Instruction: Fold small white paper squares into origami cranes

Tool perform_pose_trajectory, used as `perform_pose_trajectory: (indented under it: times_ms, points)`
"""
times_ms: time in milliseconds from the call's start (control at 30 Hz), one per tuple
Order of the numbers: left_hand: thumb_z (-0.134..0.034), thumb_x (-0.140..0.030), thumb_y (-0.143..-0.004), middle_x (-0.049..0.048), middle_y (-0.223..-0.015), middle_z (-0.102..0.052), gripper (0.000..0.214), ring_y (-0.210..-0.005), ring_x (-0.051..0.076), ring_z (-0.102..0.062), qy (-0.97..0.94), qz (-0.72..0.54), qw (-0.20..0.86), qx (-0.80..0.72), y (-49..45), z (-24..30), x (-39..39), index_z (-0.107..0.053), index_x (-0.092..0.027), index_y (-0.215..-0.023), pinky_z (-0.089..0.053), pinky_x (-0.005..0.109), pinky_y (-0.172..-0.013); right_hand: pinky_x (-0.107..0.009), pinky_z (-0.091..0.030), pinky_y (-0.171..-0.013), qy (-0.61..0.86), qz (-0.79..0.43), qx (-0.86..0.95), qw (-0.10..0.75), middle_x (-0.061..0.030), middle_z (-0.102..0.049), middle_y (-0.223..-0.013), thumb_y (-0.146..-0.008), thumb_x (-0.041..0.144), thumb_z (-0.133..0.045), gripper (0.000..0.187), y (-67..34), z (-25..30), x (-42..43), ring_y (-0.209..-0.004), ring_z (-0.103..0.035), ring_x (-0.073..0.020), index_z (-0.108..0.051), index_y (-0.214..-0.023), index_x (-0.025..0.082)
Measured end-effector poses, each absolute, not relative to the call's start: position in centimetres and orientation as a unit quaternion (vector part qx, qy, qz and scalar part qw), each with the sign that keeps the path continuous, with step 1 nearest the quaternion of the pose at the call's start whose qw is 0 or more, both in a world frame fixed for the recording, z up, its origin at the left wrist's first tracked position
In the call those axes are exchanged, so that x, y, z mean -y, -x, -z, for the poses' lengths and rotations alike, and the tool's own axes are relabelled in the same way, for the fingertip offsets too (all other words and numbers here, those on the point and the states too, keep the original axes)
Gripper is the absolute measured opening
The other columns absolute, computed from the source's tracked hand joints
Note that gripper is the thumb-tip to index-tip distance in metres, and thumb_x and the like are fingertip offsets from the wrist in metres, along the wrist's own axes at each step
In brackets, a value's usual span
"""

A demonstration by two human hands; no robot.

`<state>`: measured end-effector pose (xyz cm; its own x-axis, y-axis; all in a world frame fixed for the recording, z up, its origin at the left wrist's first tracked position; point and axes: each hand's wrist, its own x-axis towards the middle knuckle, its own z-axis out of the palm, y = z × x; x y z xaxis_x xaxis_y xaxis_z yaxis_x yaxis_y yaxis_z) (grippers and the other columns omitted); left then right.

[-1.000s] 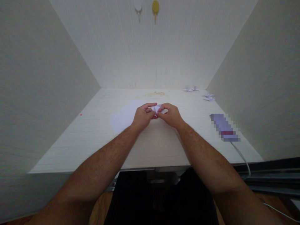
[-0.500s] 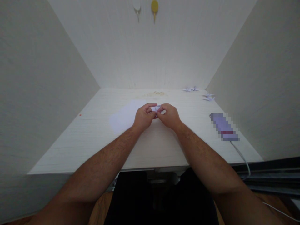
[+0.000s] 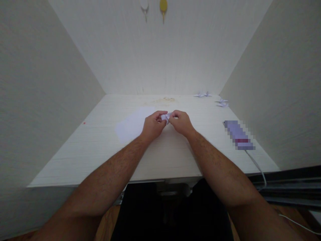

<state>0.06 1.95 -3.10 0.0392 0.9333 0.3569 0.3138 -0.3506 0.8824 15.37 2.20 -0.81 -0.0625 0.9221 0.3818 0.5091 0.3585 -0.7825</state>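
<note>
A small piece of folded white paper (image 3: 165, 117) is held between my two hands over the middle of the table. My left hand (image 3: 153, 124) grips it from the left, thumb below and forefinger stretched along the top. From the right, my right hand (image 3: 182, 121) pinches its edge between thumb and forefinger. The fingers cover much of the paper, so its exact folded shape is hard to make out. Beside my left hand, a flat white paper sheet (image 3: 131, 124) lies on the table, partly under the forearm.
Several folded paper cranes (image 3: 199, 95) stand at the back right corner of the white table (image 3: 100, 157). A phone-like, blurred-out device (image 3: 238, 134) with a white cable (image 3: 257, 164) lies at the right. Walls enclose the table on three sides; hooks (image 3: 163, 6) hang on the back one.
My right hand's fingers have shifted slightly on the folded paper, and more of it shows between the hands. The whole view has moved a little.
</note>
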Motion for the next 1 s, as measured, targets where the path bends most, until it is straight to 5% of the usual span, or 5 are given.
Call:
perform_pose_trajectory:
  times_ms: [267, 600, 800, 1000]
  points:
    - [-0.063, -0.013, -0.072, 0.001, -0.08, -0.07, 0.039, -0.068, 0.012, -0.059, -0.707, -0.459, 0.203, -0.498, 0.13, 2.19, -1.31, -0.071, -0.021, -0.109, -0.05, 0.026, -0.072, -0.032, -0.046, -0.069, 0.544, -0.21, 0.669, 0.461, -0.0029, -0.069, -0.075, -0.071, 0.021, -0.057, 0.012, -15.92, 0.6, -2.4, -0.071, -0.061, -0.0179, -0.055, -0.059, 0.021]
    - [-0.063, -0.02, -0.074, -0.0037, -0.068, -0.062, 0.039, -0.05, 0.008, -0.055, -0.657, -0.463, 0.305, -0.511, 0.06, 2.79, -1.88, -0.069, -0.017, -0.112, -0.055, 0.023, -0.054, -0.026, -0.034, -0.057, 0.523, -0.124, 0.745, 0.395, 0.0005, -0.061, -0.068, -0.08, 0.032, -0.06, 0.012, -16.27, 0.56, -1.82, -0.06, -0.05, -0.0128, -0.06, -0.078, 0.02]
    - [-0.065, -0.019, -0.072, -0.001, -0.075, -0.068, 0.033, -0.065, 0.011, -0.063, -0.687, -0.452, 0.262, -0.504, 0.01, 2.75, -1.91, -0.07, -0.018, -0.105, -0.055, 0.024, -0.064, -0.026, -0.034, -0.059, 0.522, -0.117, 0.747, 0.394, 0.0002, -0.063, -0.067, -0.082, 0.027, -0.058, 0.012, -16.35, 0.74, -1.9, -0.061, -0.052, -0.0127, -0.064, -0.075, 0.019]
    - [-0.063, -0.013, -0.071, 0.0037, -0.086, -0.073, 0.041, -0.071, 0.013, -0.066, -0.666, -0.479, 0.331, -0.466, -0.21, 3.05, -2.09, -0.065, -0.016, -0.112, -0.055, 0.026, -0.067, -0.026, -0.035, -0.059, 0.515, -0.161, 0.735, 0.41, 0.0016, -0.061, -0.065, -0.078, 0.03, -0.063, 0.012, -16.2, 0.73, -1.89, -0.06, -0.051, -0.0117, -0.065, -0.075, 0.018]
